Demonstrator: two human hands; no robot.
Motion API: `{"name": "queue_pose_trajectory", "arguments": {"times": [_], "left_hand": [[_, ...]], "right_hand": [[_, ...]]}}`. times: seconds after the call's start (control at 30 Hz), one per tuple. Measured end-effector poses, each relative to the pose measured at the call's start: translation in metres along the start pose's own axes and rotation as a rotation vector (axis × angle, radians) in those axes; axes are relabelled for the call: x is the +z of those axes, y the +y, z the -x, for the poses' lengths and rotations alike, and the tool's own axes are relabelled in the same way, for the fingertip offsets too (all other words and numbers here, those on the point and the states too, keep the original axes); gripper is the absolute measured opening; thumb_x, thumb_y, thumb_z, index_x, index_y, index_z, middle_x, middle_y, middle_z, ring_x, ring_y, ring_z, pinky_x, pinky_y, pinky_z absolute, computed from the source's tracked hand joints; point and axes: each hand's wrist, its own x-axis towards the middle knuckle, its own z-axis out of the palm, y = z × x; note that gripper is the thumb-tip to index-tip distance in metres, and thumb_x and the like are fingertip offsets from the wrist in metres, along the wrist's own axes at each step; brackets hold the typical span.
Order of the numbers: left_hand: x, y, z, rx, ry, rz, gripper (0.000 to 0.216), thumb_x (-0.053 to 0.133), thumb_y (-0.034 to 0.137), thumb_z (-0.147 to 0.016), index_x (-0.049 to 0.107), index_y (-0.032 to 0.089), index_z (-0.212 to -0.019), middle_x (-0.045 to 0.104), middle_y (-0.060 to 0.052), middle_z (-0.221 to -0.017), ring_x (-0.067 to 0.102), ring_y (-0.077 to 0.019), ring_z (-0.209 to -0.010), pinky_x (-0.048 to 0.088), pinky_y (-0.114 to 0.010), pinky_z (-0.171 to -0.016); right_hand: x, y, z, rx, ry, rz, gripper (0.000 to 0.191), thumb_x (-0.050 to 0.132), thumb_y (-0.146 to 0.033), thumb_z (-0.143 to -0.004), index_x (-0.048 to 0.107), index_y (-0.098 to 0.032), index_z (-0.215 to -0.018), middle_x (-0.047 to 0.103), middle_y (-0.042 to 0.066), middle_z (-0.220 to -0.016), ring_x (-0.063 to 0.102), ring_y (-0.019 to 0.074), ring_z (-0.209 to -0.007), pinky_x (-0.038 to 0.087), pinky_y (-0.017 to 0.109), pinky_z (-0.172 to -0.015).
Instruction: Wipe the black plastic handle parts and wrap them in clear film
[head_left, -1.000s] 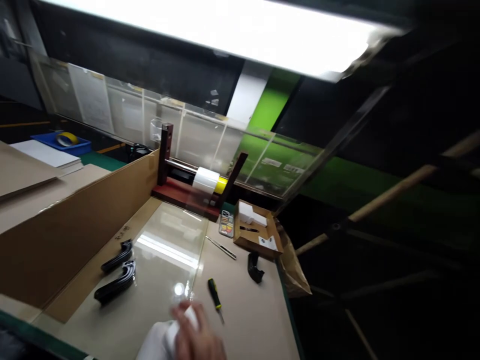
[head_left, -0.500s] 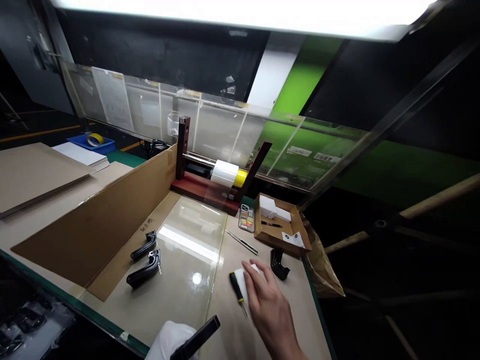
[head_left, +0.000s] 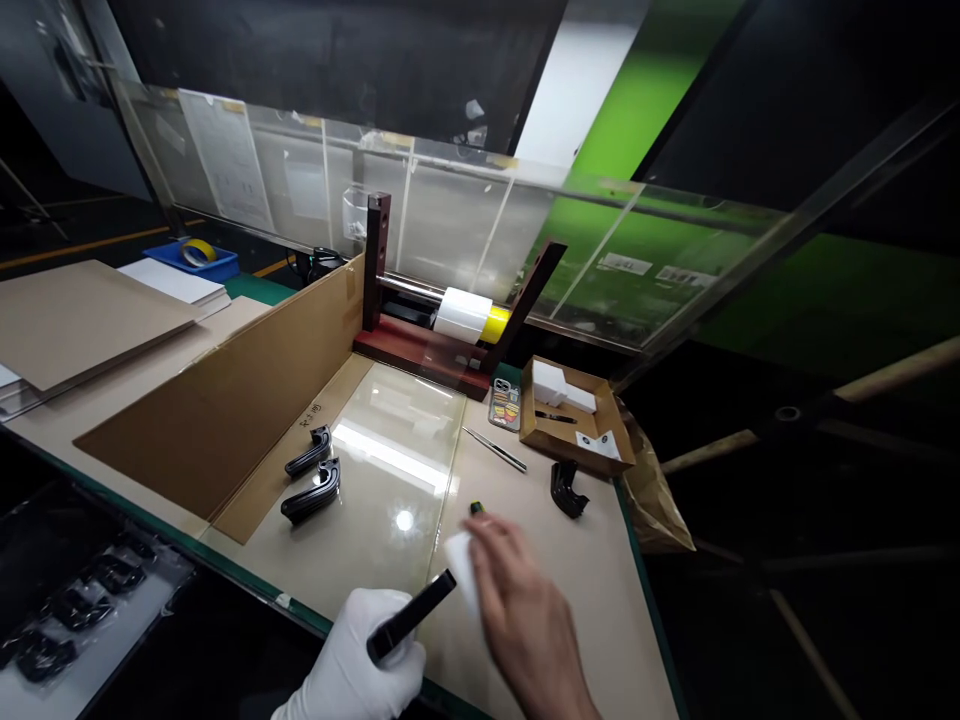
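My left hand (head_left: 349, 655), in a white glove, grips a black curved plastic part (head_left: 411, 616) at the bottom of the view. My right hand (head_left: 525, 615) is bare and pinches a white cloth (head_left: 460, 572) close to that part, but they appear apart. Under my right hand lies a screwdriver (head_left: 476, 509), mostly hidden, with only its dark green end showing. Two similar black curved parts (head_left: 312, 488) lie on a glass plate (head_left: 394, 480) to the left. A third black part (head_left: 568, 490) stands on the tan mat (head_left: 570, 580) at the right.
Tweezers (head_left: 493, 449), a phone (head_left: 505, 406) and a cardboard tray (head_left: 577, 418) holding white blocks lie behind. A film roll (head_left: 463, 315) sits on a red holder (head_left: 412, 350). A cardboard wall (head_left: 225, 390) rises on the left; a paper bag (head_left: 652, 500) hangs at the right edge.
The view has tilted and shifted. My left hand has risen further into view with the black part. My right hand has moved nearer it with the cloth, now covering most of the screwdriver.
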Motion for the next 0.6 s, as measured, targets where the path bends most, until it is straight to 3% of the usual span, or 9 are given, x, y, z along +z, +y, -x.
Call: {"name": "queue_pose_trajectory", "arguments": {"times": [0.07, 0.13, 0.2, 0.3, 0.4, 0.5, 0.6], "left_hand": [[0.003, 0.0, -0.005, -0.02, -0.007, 0.005, 0.037, 0.061, 0.01, -0.069, 0.027, 0.021, -0.059, 0.026, 0.006, -0.059, 0.024, -0.0085, -0.057, 0.02, -0.027, -0.052], [0.007, 0.003, -0.008, -0.023, -0.049, 0.06, 0.029, 0.062, 0.012, -0.074, 0.037, 0.02, -0.06, 0.034, 0.005, -0.061, 0.032, -0.01, -0.059, 0.027, -0.025, -0.053], [0.011, 0.011, -0.007, 0.019, -0.08, 0.156, 0.017, 0.062, 0.021, -0.084, 0.053, 0.017, -0.07, 0.049, 0.001, -0.069, 0.046, -0.014, -0.068, 0.039, -0.025, -0.063], [0.011, 0.027, -0.001, -0.014, -0.12, 0.314, 0.02, 0.057, 0.036, -0.095, 0.063, 0.017, -0.099, 0.062, -0.006, -0.094, 0.057, -0.0198, -0.088, 0.048, -0.029, -0.08], [0.008, 0.036, 0.002, -0.225, -0.233, 0.473, 0.023, 0.058, 0.037, -0.094, 0.062, 0.017, -0.104, 0.059, -0.006, -0.094, 0.057, -0.0182, -0.088, 0.049, -0.027, -0.076], [0.005, 0.029, 0.0, -0.289, -0.254, 0.582, 0.015, 0.065, 0.024, -0.086, 0.062, 0.015, -0.098, 0.059, -0.004, -0.092, 0.058, -0.0148, -0.082, 0.047, -0.024, -0.072], [0.004, 0.016, -0.004, -0.192, -0.19, 0.53, 0.017, 0.068, 0.021, -0.082, 0.063, 0.016, -0.098, 0.062, -0.006, -0.098, 0.06, -0.0182, -0.09, 0.048, -0.025, -0.077]], "right_hand": [[-0.003, 0.0, 0.003, -0.259, 0.14, 0.118, 0.033, 0.044, -0.045, -0.1, 0.068, -0.029, -0.116, 0.061, 0.008, -0.132, 0.062, 0.0263, -0.116, 0.054, 0.036, -0.092], [0.0, -0.002, 0.009, -0.484, -0.019, 0.128, 0.03, 0.039, -0.04, -0.102, 0.062, -0.028, -0.117, 0.064, 0.008, -0.123, 0.064, 0.0238, -0.111, 0.054, 0.032, -0.09], [0.003, -0.004, 0.012, -0.61, -0.206, 0.249, 0.027, 0.04, -0.036, -0.102, 0.059, -0.026, -0.119, 0.065, 0.008, -0.109, 0.068, 0.0201, -0.089, 0.055, 0.027, -0.073], [-0.002, 0.002, 0.007, -0.638, -0.271, 0.554, 0.029, 0.039, -0.034, -0.104, 0.058, -0.024, -0.123, 0.066, 0.007, -0.1, 0.065, 0.0172, -0.069, 0.05, 0.025, -0.058], [-0.015, 0.022, -0.005, -0.69, -0.319, 0.721, 0.038, 0.038, -0.037, -0.105, 0.053, -0.028, -0.139, 0.065, 0.01, -0.122, 0.069, 0.0187, -0.075, 0.055, 0.029, -0.064], [-0.016, 0.038, -0.009, -0.586, -0.223, 0.71, 0.044, 0.031, -0.034, -0.107, 0.044, -0.03, -0.149, 0.055, 0.011, -0.144, 0.073, 0.0201, -0.088, 0.059, 0.032, -0.07], [-0.003, 0.04, -0.001, -0.525, -0.305, 0.607, 0.045, 0.03, -0.034, -0.107, 0.042, -0.035, -0.15, 0.051, 0.007, -0.15, 0.074, 0.0186, -0.094, 0.061, 0.032, -0.078]]}}
